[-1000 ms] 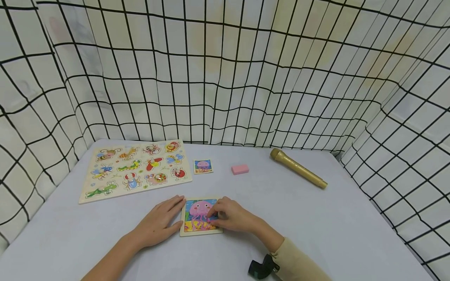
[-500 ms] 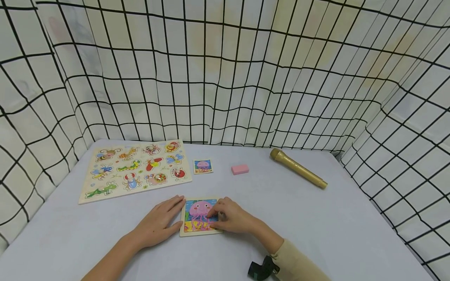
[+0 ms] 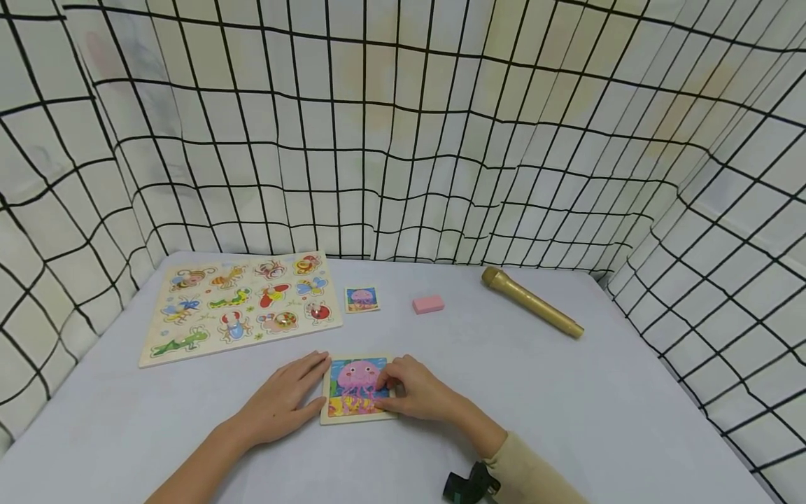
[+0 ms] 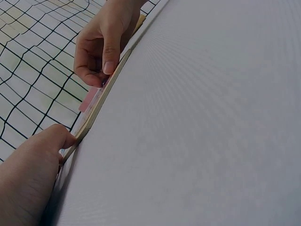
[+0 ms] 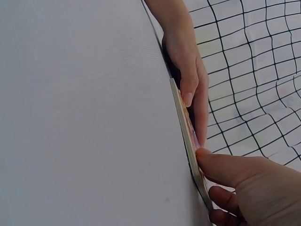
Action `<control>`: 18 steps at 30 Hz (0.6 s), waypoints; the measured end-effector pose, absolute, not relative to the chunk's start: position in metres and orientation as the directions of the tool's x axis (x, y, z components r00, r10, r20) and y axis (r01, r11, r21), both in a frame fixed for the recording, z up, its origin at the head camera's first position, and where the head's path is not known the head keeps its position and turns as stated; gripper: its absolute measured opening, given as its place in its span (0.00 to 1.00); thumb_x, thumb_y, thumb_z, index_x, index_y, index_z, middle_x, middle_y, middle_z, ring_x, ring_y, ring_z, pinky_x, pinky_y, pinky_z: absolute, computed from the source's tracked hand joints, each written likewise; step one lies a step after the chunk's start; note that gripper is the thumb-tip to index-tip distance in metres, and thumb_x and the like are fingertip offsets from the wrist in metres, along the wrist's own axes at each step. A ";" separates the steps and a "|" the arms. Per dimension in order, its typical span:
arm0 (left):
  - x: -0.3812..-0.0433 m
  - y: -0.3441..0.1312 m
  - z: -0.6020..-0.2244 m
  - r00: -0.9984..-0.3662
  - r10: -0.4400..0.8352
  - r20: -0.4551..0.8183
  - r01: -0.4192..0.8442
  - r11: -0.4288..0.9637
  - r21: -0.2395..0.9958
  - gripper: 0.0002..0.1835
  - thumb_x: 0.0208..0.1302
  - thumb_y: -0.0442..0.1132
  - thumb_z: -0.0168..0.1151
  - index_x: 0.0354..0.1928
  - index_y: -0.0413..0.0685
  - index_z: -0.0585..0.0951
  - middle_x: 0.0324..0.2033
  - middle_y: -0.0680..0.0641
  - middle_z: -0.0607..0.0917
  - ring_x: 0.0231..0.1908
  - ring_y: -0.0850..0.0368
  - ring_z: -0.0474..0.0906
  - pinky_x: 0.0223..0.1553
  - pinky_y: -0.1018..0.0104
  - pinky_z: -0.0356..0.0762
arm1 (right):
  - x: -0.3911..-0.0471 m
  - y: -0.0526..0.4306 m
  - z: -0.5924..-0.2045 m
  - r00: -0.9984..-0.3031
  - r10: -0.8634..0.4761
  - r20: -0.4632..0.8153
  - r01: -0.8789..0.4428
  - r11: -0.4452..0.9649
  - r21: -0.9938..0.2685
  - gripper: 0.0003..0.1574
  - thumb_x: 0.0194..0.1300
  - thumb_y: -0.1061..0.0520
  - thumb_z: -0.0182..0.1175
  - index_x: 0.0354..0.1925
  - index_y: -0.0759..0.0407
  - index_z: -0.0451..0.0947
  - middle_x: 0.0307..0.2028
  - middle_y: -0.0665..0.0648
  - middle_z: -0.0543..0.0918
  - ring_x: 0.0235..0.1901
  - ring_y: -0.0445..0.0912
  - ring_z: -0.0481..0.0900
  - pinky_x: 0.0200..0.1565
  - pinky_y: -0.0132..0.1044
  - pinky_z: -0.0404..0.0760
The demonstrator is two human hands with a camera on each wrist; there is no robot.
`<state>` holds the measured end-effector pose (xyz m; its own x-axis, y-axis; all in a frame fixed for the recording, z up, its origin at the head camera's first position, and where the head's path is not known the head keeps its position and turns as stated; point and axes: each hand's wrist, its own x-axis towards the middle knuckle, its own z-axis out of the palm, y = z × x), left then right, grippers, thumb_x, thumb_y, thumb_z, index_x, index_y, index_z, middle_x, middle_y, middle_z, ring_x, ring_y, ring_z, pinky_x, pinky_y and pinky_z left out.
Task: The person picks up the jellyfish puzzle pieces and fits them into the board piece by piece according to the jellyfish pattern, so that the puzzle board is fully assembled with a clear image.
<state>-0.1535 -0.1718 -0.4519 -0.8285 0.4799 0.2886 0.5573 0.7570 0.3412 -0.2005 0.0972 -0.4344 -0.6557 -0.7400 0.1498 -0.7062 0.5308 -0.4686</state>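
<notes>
A small square wooden jigsaw puzzle (image 3: 357,374) with a pink jellyfish picture lies flat on the white table, between both hands. My left hand (image 3: 285,400) rests beside it, its extended fingers and thumb touching the left edge of the pale frame. At the right side, my right hand (image 3: 420,389) has its thumb and curled fingers together over the picture, pinching at a puzzle piece that they mostly hide. The left wrist view shows the right hand (image 4: 104,44) low above the thin board. In the right wrist view the right thumb (image 5: 221,165) touches the board's edge.
Behind the hands lie a large wooden insect puzzle board (image 3: 242,302), a small jellyfish picture card (image 3: 362,299), a pink eraser-like block (image 3: 428,304) and a gold toy microphone (image 3: 532,302). A black device (image 3: 469,484) sits by the right sleeve. Black netting (image 3: 397,147) encloses the table.
My right fingertips have shifted slightly to the right over the picture. The left hand and the puzzle stay in place, and the whole head view has moved a little.
</notes>
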 end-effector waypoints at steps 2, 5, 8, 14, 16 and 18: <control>-0.155 -0.172 -0.452 -0.826 0.480 0.295 0.560 0.756 0.339 0.32 0.63 0.49 0.55 0.65 0.39 0.64 0.64 0.42 0.64 0.64 0.44 0.58 0.60 0.46 0.58 | -0.200 0.098 -0.433 -0.655 -0.740 0.152 -0.707 0.529 -0.469 0.10 0.57 0.47 0.64 0.35 0.49 0.77 0.29 0.41 0.71 0.31 0.36 0.64 0.34 0.25 0.64; -0.156 -0.173 -0.451 -0.825 0.477 0.303 0.561 0.756 0.337 0.32 0.64 0.49 0.54 0.65 0.39 0.64 0.64 0.42 0.64 0.63 0.44 0.58 0.60 0.46 0.58 | -0.201 0.099 -0.430 -0.656 -0.739 0.154 -0.702 0.523 -0.483 0.11 0.58 0.47 0.63 0.37 0.50 0.78 0.29 0.41 0.72 0.32 0.37 0.64 0.34 0.26 0.64; -0.157 -0.175 -0.452 -0.828 0.475 0.299 0.557 0.758 0.338 0.32 0.64 0.49 0.54 0.65 0.39 0.64 0.64 0.42 0.64 0.64 0.45 0.57 0.60 0.46 0.58 | -0.201 0.102 -0.429 -0.662 -0.734 0.151 -0.694 0.524 -0.494 0.12 0.59 0.48 0.62 0.39 0.51 0.78 0.32 0.42 0.73 0.34 0.37 0.65 0.36 0.27 0.67; -0.160 -0.176 -0.452 -0.841 0.468 0.273 0.540 0.766 0.349 0.32 0.64 0.50 0.53 0.65 0.38 0.63 0.65 0.42 0.62 0.65 0.45 0.55 0.61 0.47 0.55 | -0.204 0.116 -0.426 -0.712 -0.684 0.157 -0.651 0.560 -0.512 0.14 0.61 0.51 0.60 0.45 0.53 0.77 0.41 0.45 0.75 0.45 0.39 0.68 0.48 0.35 0.71; -0.161 -0.176 -0.450 -0.849 0.465 0.250 0.528 0.762 0.374 0.33 0.65 0.51 0.52 0.66 0.39 0.62 0.66 0.42 0.60 0.66 0.45 0.53 0.63 0.48 0.53 | -0.206 0.122 -0.425 -0.734 -0.660 0.161 -0.634 0.581 -0.510 0.16 0.61 0.50 0.59 0.47 0.53 0.76 0.43 0.46 0.75 0.48 0.41 0.68 0.50 0.38 0.71; -0.162 -0.176 -0.448 -0.860 0.460 0.219 0.510 0.759 0.405 0.34 0.66 0.52 0.51 0.67 0.39 0.60 0.67 0.43 0.57 0.66 0.46 0.51 0.64 0.48 0.51 | -0.209 0.129 -0.424 -0.756 -0.633 0.167 -0.618 0.604 -0.503 0.18 0.62 0.50 0.59 0.49 0.54 0.75 0.46 0.48 0.75 0.50 0.42 0.67 0.52 0.40 0.70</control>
<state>-0.1622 -0.1761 -0.4485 -0.8602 0.4605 0.2191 0.5095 0.7593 0.4048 -0.2086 0.1295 -0.4235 -0.7558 -0.6332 0.1670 -0.6176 0.6045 -0.5032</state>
